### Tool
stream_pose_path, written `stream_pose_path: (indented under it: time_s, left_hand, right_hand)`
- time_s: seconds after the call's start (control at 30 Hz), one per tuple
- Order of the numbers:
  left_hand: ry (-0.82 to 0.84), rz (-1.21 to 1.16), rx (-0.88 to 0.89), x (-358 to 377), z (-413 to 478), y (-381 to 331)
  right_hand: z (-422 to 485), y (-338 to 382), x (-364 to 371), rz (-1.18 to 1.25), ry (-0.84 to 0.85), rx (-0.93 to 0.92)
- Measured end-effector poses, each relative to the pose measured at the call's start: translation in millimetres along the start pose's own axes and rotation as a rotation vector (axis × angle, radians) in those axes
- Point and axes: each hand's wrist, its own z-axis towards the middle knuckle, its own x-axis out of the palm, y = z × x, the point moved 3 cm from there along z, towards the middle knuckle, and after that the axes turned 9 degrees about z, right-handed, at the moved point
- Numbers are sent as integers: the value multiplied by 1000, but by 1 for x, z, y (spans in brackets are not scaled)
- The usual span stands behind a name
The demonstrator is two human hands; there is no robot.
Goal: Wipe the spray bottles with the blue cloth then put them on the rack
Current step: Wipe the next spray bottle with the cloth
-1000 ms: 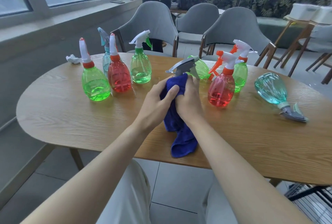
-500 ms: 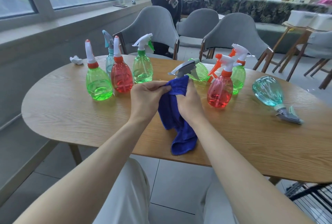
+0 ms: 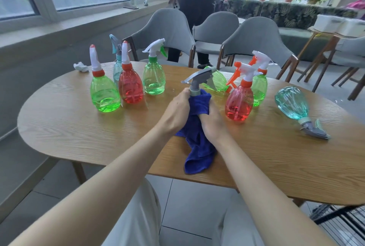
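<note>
Held bottle: the spray bottle (image 3: 194, 91) stands upright over the middle of the counter (image 3: 59, 127), a little toward its near edge. Only its grey trigger head (image 3: 199, 79) and collar show, and the body is hidden by cloth and hands.
Blue cloth: the blue cloth (image 3: 197, 147) is wrapped round that body, and its loose tail trails down to the counter's near edge.
Left grip: the left grip (image 3: 174, 111) is clenched about the neck just under the collar, steadying the bottle.
Right grip: the right grip (image 3: 214, 125) is curled round the cloth, pressing it against the bottle's side.
Weight: light, I'd judge. It is thin clear plastic, and the bottles alongside hold only a little liquid at the bottom.
Stiffness: the walls would likely give under a hard squeeze, while the head looks rigid.
Slip: smooth and rounded, so apt to slide in a bare palm. The soft cloth adds purchase.
Where to hold: the narrow neck under the collar seems best, with fingers kept off the trigger.
Waiting bottles: four stand toward the far left edge, the green bottle (image 3: 104, 95) nearest. A red bottle with a white trigger (image 3: 240, 101) stands just right of the hands. A teal bottle (image 3: 292, 105) lies on its side near the right edge.
Rack: black wire bars (image 3: 339, 224) show on the floor below the near right corner, and they are probably the rack.
</note>
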Motion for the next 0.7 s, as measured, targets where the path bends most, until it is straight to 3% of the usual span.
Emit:
stream_pose_path:
  time_s: [0.17,0.37,0.53,0.7]
  left_hand:
    - [-92,7,130,10,-4,22]
    - [-267,11,256,4,-6,19]
    - [-413,-34,224,-6,-6,20]
    - [-420,-69,195,-10,-6,13]
  right_hand:
    - [4,3,3,-68,2,14]
    - [5,3,13,-16,-96,-94]
    - [3,6,9,-12,-117,-72]
    - [3,9,4,12,-122,-45]
